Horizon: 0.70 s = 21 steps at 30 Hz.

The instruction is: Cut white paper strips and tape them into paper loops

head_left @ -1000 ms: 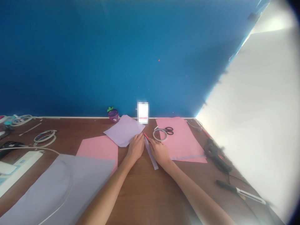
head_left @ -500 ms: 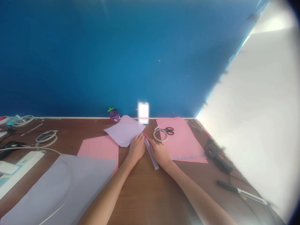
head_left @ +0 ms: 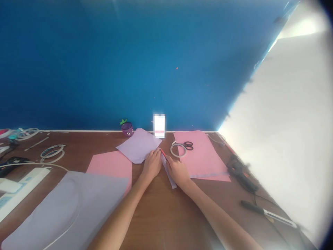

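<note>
My right hand (head_left: 179,170) is closed round a slim red pen-like stick (head_left: 163,152), whose end points up and left toward my left fingertips. A narrow purple paper strip (head_left: 170,178) runs slantwise on the table between my hands, its lower end free. With fingers bent together, my left hand (head_left: 153,163) closes at the strip's upper end; its exact hold there is partly hidden. Behind the left hand lies a creased purple paper sheet (head_left: 139,145). Beside the right hand, a white ring-shaped roll (head_left: 178,156) and black-handled scissors (head_left: 188,145) rest on pink paper (head_left: 205,159).
Pink paper (head_left: 109,163) and a large purple sheet (head_left: 65,208) lie on the left, near a white power strip (head_left: 23,191). A purple cup (head_left: 127,129) stands at the blue wall. A glue gun (head_left: 241,175) and a utility knife (head_left: 267,212) are at right.
Hardly anything differs. Both hands keep the same place at the strip and red stick; the whole view has shifted very slightly.
</note>
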Each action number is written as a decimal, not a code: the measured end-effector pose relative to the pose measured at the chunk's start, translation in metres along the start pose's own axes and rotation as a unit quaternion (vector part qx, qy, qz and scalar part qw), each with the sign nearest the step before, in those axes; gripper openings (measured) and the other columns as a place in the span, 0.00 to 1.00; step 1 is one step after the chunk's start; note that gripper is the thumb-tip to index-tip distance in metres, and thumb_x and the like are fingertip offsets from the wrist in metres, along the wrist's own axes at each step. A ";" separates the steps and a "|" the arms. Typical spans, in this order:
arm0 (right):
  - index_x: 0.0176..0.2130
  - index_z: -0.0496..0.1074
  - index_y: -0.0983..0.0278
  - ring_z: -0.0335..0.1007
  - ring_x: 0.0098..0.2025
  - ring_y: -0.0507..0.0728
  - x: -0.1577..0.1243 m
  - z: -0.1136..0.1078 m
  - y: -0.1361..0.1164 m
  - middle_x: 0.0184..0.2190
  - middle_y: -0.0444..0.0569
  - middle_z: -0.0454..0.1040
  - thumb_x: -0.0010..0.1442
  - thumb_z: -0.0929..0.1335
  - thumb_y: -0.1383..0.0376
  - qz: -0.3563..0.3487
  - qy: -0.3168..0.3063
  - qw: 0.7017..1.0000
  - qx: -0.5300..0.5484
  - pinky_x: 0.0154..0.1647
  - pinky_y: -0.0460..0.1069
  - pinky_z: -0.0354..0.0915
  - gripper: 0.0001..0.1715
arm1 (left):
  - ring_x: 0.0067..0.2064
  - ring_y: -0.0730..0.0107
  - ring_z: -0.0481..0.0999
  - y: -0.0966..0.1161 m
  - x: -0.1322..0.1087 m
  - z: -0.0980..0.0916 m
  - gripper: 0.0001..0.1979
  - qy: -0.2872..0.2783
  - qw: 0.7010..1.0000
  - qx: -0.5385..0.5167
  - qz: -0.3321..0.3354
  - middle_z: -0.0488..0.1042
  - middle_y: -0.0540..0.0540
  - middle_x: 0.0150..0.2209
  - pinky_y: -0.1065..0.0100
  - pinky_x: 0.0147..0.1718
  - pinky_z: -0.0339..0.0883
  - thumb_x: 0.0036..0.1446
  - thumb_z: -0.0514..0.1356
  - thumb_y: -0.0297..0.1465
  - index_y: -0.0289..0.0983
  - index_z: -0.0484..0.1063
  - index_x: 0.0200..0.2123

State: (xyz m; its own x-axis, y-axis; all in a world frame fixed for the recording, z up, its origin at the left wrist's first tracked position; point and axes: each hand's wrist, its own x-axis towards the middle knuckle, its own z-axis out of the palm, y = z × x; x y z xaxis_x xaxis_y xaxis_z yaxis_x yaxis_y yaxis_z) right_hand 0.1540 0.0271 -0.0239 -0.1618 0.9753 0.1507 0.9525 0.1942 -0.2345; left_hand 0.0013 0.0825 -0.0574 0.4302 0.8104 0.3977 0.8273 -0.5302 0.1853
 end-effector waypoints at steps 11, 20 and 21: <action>0.57 0.64 0.60 0.74 0.30 0.57 -0.006 0.000 -0.001 0.31 0.50 0.78 0.68 0.55 0.64 0.020 0.000 1.000 0.002 0.27 0.46 0.55 0.21 | 0.57 0.56 0.66 -0.002 0.000 0.003 0.21 0.009 1.000 -0.002 0.002 0.66 0.39 0.59 0.56 0.50 0.65 0.60 0.49 0.24 0.35 0.63 0.56; 0.56 0.65 0.60 0.73 0.30 0.55 -0.007 0.000 0.001 0.32 0.50 0.78 0.67 0.56 0.64 0.014 0.012 1.000 0.004 0.26 0.46 0.52 0.21 | 0.50 0.58 0.69 -0.005 0.008 0.000 0.18 0.008 1.000 0.008 -0.013 0.72 0.41 0.51 0.59 0.46 0.65 0.61 0.49 0.25 0.36 0.63 0.54; 0.56 0.66 0.60 0.73 0.29 0.56 -0.007 -0.001 0.002 0.31 0.50 0.78 0.67 0.56 0.64 0.014 0.013 1.000 0.006 0.26 0.46 0.51 0.21 | 0.48 0.59 0.70 -0.007 0.011 0.000 0.18 0.008 1.000 0.011 -0.015 0.73 0.41 0.48 0.59 0.45 0.65 0.61 0.48 0.24 0.36 0.64 0.54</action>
State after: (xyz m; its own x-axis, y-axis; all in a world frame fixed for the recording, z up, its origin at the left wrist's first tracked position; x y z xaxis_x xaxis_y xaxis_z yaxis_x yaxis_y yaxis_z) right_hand 0.1571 0.0206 -0.0245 -0.1280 0.9774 0.1685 0.9535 0.1680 -0.2504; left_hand 0.0002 0.0945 -0.0541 0.3988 0.8222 0.4062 0.8478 -0.4994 0.1785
